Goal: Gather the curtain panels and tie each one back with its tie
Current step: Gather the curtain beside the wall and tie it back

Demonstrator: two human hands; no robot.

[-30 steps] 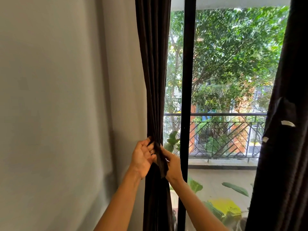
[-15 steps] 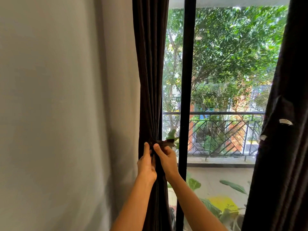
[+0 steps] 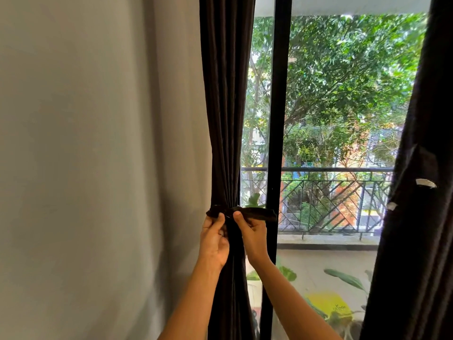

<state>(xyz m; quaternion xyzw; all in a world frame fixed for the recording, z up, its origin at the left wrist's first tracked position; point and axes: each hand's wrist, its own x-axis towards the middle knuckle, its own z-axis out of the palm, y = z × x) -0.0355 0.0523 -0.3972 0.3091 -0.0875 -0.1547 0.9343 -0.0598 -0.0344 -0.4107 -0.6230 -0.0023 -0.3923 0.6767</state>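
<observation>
Dark brown pleated fabric curtain panel (image 3: 225,119) bunched tight between grey wall (image 3: 98,143) and black window post (image 3: 279,119). Dark fabric tie band (image 3: 257,213) circles it, right end overlapping the post. Left hand (image 3: 214,239) grip pinches the tie's left end; right hand (image 3: 253,235) grip pinches just beside it. Window glass (image 3: 343,94) spans right of the post.

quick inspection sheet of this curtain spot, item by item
surface: nothing seen
job's things: left curtain panel gathered, dark tie wrapped round it; right curtain panel hangs at the picture's right edge, two white tabs on it
clutter: nothing seen
hands: left hand and right hand both pinch the tie at the front of the left panel
cables: nothing seen
surroundings: grey wall on the left, black window frame, balcony railing and trees outside
</observation>
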